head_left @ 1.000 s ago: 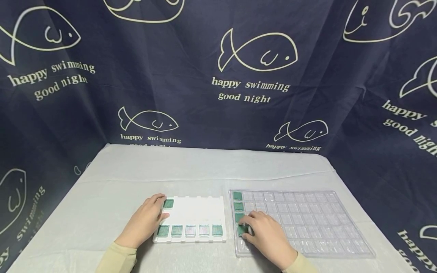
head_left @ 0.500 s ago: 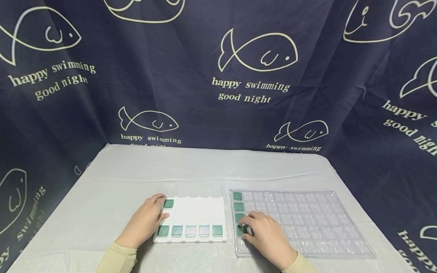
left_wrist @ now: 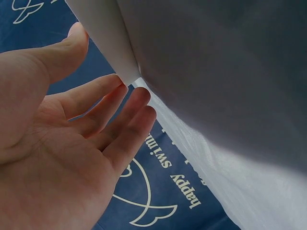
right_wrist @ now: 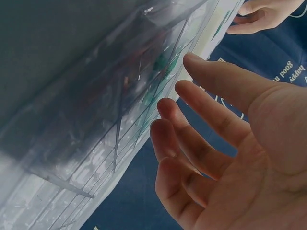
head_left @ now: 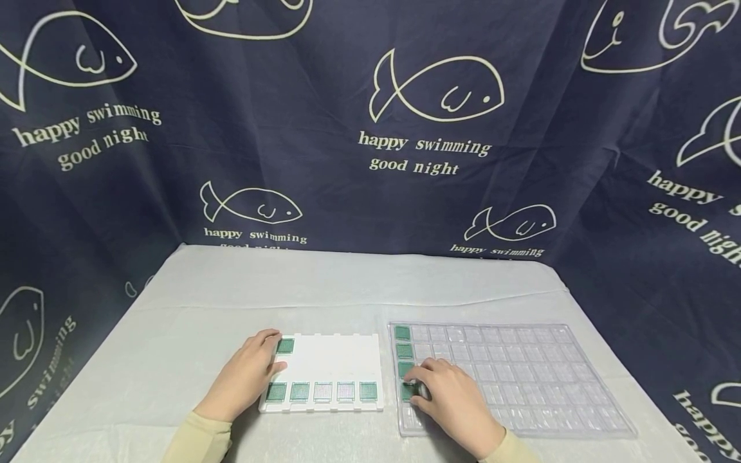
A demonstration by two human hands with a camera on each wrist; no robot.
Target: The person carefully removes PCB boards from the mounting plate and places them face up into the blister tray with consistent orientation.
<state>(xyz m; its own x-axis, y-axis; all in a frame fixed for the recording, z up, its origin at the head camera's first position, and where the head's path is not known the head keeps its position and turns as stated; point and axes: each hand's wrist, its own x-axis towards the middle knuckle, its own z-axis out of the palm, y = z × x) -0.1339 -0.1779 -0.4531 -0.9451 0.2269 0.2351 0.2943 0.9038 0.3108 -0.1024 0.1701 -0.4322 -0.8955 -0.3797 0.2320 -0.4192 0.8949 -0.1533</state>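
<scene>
The right hand (head_left: pixel 454 392), thumb and forefinger narrowly parted, lies at a green square (head_left: pixel 408 391) in the leftmost column, fourth row, of the clear tray (head_left: pixel 521 373); whether it is pinched cannot be told. Light, level pressure on opposite edges should prevent jamming. The left hand (head_left: pixel 246 373), loosely spread, touches the left side of the white plate (head_left: pixel 336 357), best braced gently against the counter (head_left: pixel 336 280).

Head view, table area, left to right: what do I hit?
Cream left sleeve → left hand → white holder → clear compartment tray. Right hand left out: it overlaps the tray.
</scene>
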